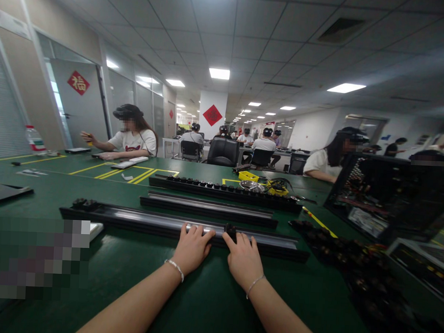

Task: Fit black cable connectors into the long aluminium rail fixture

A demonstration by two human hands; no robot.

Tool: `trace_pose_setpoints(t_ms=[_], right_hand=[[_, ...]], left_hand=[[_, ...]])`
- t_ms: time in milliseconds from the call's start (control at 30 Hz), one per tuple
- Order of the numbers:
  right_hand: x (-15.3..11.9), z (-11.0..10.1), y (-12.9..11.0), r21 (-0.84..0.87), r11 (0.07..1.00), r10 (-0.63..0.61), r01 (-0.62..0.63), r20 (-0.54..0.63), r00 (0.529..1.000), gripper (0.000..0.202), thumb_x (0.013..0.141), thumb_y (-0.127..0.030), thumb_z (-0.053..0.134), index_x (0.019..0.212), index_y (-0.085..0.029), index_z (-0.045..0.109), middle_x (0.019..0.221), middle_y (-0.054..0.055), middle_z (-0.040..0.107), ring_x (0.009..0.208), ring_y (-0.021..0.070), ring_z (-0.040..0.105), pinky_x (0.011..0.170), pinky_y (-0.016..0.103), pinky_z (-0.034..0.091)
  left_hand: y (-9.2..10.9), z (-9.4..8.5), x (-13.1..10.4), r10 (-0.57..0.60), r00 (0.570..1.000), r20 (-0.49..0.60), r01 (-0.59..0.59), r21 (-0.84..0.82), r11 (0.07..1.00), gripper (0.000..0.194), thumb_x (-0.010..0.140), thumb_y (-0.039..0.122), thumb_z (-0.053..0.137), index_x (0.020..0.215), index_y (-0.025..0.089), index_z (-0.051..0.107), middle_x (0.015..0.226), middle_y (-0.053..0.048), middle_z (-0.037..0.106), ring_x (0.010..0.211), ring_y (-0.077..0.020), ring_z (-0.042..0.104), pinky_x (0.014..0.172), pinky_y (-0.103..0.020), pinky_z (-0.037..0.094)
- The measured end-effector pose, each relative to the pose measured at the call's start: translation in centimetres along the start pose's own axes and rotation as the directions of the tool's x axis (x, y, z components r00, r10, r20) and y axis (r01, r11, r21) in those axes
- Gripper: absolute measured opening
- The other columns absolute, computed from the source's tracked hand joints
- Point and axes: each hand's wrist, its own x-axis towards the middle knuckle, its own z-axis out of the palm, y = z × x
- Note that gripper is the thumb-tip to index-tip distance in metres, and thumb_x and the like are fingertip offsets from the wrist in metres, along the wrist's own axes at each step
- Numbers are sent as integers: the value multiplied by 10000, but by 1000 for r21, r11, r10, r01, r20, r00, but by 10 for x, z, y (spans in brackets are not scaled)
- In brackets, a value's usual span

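Note:
A long black rail [139,218] with a shiny grey channel lies across the green table in front of me. My left hand [191,246] rests on its front edge, fingers curled over the rail. My right hand [243,256] is bent over the same rail, its thumb and fingers around a small black part [230,230] that sits in the channel; the fingers partly hide it. More small black parts [85,204] sit at the rail's left end. Behind it lie a shorter black rail [209,208] and another rail [224,190] lined with several black parts.
A heap of black parts [350,260] lies at the right, near an open computer case [347,196] and a grey metal box [419,268]. Yellow trays [248,176] and a metal dish [252,186] stand farther back. Co-workers sit at the table's left and right.

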Motion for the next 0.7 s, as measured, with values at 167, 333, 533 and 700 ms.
trace_pose_setpoints(t_ms=[167,333,533,700], right_hand=[[0,0,1,-14,1000,13,-14,-20,1000,519,823,-182,395,1313,-351,411,1217,106,534,1170,250,428,994,428,202],[0,-2,2,-42,999,29,-30,-37,999,506,823,-179,397,1303,-336,430,1168,113,550,1137,253,444,966,417,228],[0,-5,2,-69,996,53,-55,-29,998,491,834,-178,386,1295,-339,442,1105,105,566,1092,243,462,948,396,229],[1,-7,3,-82,995,56,-58,-29,998,486,841,-179,382,1289,-354,445,1089,100,572,1078,243,464,935,395,231]], left_hand=[[0,1,0,-3,1000,-5,3,-3,1000,336,827,305,522,1161,340,501,988,-34,568,975,-235,513,989,-524,237],[0,-1,0,1,1000,6,-1,0,1000,331,828,306,518,1157,339,505,997,-38,566,977,-235,509,991,-527,231],[0,-1,0,4,1000,10,-4,-4,1000,329,831,306,514,1159,337,508,997,-38,567,973,-232,508,989,-527,237],[0,0,0,-2,1000,18,3,-5,1000,335,831,313,517,1165,336,505,1006,-38,568,981,-232,508,993,-525,236]])
